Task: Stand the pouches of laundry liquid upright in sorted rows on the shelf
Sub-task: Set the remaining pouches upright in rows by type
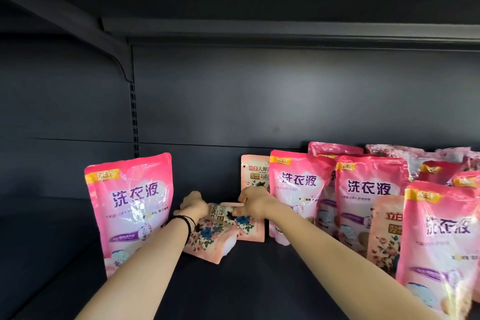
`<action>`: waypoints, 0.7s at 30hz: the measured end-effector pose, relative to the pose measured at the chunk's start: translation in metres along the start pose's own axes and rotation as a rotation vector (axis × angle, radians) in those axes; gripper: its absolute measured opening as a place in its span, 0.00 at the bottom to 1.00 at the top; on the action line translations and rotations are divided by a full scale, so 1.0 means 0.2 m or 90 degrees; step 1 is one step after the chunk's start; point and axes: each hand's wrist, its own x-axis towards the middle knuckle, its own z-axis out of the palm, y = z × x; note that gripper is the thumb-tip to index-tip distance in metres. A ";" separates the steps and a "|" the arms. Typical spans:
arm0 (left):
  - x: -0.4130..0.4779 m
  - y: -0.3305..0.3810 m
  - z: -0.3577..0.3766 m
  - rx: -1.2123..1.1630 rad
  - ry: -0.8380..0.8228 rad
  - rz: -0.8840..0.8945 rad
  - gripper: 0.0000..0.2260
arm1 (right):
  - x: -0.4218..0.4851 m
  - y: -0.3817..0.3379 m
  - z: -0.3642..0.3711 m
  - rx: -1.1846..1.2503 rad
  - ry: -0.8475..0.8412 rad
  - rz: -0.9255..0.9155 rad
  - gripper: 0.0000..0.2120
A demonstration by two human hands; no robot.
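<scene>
A small peach floral pouch (215,235) leans back on the dark shelf (233,283) at the middle. My left hand (193,205) grips its top left edge and my right hand (253,202) pinches its top right part. A big pink pouch (130,205) stands upright just to the left. Behind my right hand another peach pouch (254,171) stands upright. Several big pink pouches (298,189) stand in rows to the right, with one peach floral pouch (385,228) among them.
The shelf's back panel (259,99) and an upper shelf (259,28) close in the space above. A slotted upright (133,117) runs down the back on the left. Bare shelf lies left of the big pink pouch and in front of the floral one.
</scene>
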 end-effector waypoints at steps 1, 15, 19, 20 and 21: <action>-0.02 0.01 -0.02 -0.047 0.011 -0.004 0.08 | 0.00 0.00 0.00 0.012 0.009 0.001 0.23; -0.35 0.22 -0.34 -0.321 0.088 0.364 0.12 | -0.10 0.03 0.00 0.197 0.315 -0.107 0.21; -0.42 0.24 -0.39 -0.216 0.051 0.496 0.12 | -0.12 0.01 0.01 0.192 0.369 -0.134 0.17; -0.43 0.24 -0.39 -0.184 0.045 0.516 0.11 | -0.12 0.01 0.01 0.188 0.363 -0.131 0.11; -0.44 0.23 -0.39 -0.164 0.051 0.522 0.09 | -0.12 0.01 0.01 0.202 0.354 -0.124 0.04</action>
